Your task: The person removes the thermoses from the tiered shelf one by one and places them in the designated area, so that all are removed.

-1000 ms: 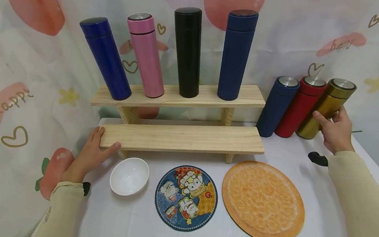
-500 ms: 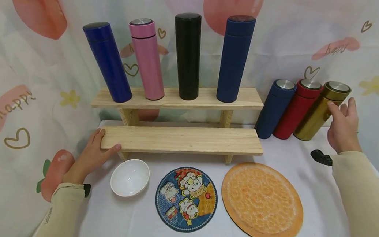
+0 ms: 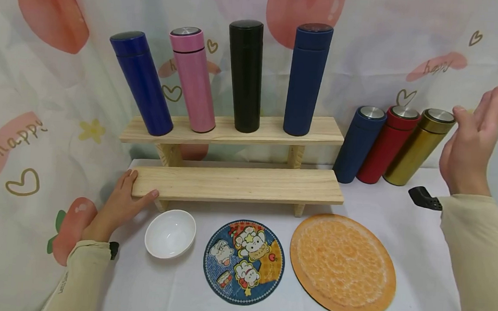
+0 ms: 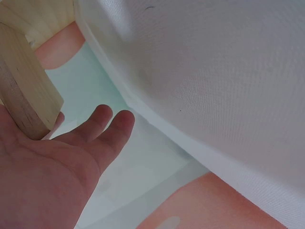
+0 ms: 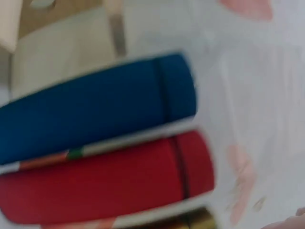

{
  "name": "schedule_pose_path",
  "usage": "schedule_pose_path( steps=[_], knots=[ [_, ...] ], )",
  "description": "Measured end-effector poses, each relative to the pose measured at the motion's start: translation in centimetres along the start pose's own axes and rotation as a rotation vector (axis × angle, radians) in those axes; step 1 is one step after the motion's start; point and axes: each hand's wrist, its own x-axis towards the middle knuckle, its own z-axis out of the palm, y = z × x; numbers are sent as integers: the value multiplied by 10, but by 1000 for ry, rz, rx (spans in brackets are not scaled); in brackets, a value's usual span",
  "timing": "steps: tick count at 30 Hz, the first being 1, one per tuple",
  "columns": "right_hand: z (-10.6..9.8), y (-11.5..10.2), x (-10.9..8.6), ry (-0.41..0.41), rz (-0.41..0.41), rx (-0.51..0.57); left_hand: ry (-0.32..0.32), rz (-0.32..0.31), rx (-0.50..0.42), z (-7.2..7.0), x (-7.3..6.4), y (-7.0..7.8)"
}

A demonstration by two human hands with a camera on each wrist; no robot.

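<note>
My left hand [image 3: 115, 209] holds the left end of the lower board of a two-tier wooden shelf [image 3: 238, 183], thumb at the front edge and fingers round the end. In the left wrist view two fingers [image 4: 116, 133] stretch out free beside the wood [image 4: 31, 86]. With fingers straight and nothing held, my right hand [image 3: 471, 142] is raised just right of a gold thermos flask [image 3: 418, 148]. Left of that flask lean a red flask [image 3: 386, 148] and a blue flask [image 3: 359, 146], side by side. In the right wrist view only a few fingertips [image 5: 290, 223] show.
On the upper board stand a dark blue flask [image 3: 143, 88], a pink flask [image 3: 194, 84], a black flask [image 3: 245, 78] and a navy flask [image 3: 307, 82]. In front lie a white bowl [image 3: 170, 234], a cartoon mat [image 3: 243, 263] and an orange round mat [image 3: 343, 265].
My right hand has let go of the gold flask, which stays beside the red one, and has moved up and right. The left hand has kept its place on the shelf.
</note>
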Motion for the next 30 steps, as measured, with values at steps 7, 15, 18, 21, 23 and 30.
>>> schedule_pose_path(
  steps=[7, 15, 18, 21, 23, 30],
  knots=[
    [46, -11, -13, -93, -120, 161, 5, -1, -1, 1, 1, -4],
    [93, 1, -31, -238, -180, 164, 6, 0, 2, 1, 2, -1],
    [108, 6, -38, -276, -145, 120, 5, -1, 2, 2, 2, -1],
    [120, 12, -42, -317, -112, 59, 4, -5, 2, 2, 2, -1],
    [127, 15, -44, -341, -93, 21, 2, -8, 6, 2, 2, -2],
    [150, 23, -48, -416, 0, -55, -9, -18, 14, 2, 2, -3]
  ],
)
